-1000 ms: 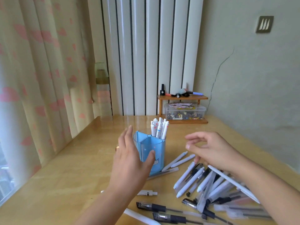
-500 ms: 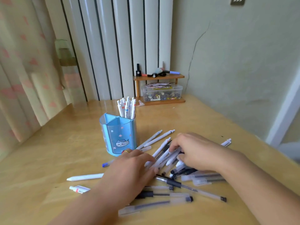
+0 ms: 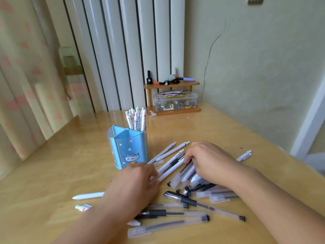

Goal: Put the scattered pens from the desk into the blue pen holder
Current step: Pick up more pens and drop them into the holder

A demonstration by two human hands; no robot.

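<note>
Pens near edge: clear gel pens at 6 o'clock, untouched; leave for later.
Left hand: palm down on white pens, fingers curled over them; grip not confirmed.
Right hand: fingers curled into pile at 3 o'clock; gather several parallel, tips aligned.
Blue pen holder: 11 o'clock, upright, back compartment holds white pens; drop the bunch vertically.

We find no legible text. Blue pen holder: cartoon cat face printed on front, no words. White pens in holder: small red and blue barrel markings, too small to read. Scattered pens on desk: barrel labels blurred, unreadable.
</note>
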